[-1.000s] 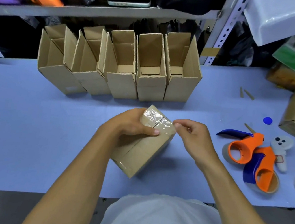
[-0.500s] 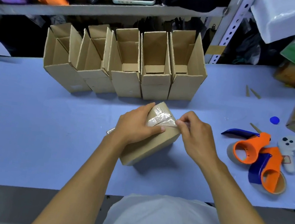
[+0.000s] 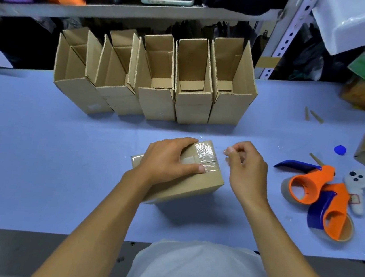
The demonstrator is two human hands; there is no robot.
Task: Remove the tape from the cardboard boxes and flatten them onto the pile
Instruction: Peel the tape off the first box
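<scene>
Open boxes: five open-topped brown cardboard boxes [image 3: 159, 81] stand side by side at 12 o'clock on the pale blue table [image 3: 22, 151], flaps up; nothing shows inside them.
Taped box: a closed brown cardboard box sealed with clear tape [image 3: 185, 181] lies on the table at centre, just this side of the row.
Long axis: runs from about 8 o'clock to 2 o'clock; the wrinkled, taped end points toward 2 o'clock.
Tape: clear tape [image 3: 205, 152] covers the far end and runs along the top seam, its film crumpled and partly lifted.
Left hand [image 3: 169, 160]: laid flat over the box top, fingers spread, thumb pressing on the tape near the end.
Right hand [image 3: 246, 168]: at 3 o'clock of the box and just off it, thumb and forefinger pressed together in a pinch; whether a strip of tape sits between them I cannot tell.
Dispensers: two orange and blue tape dispensers [image 3: 316, 194] lie on the table at 3 o'clock, well apart from the box.
</scene>
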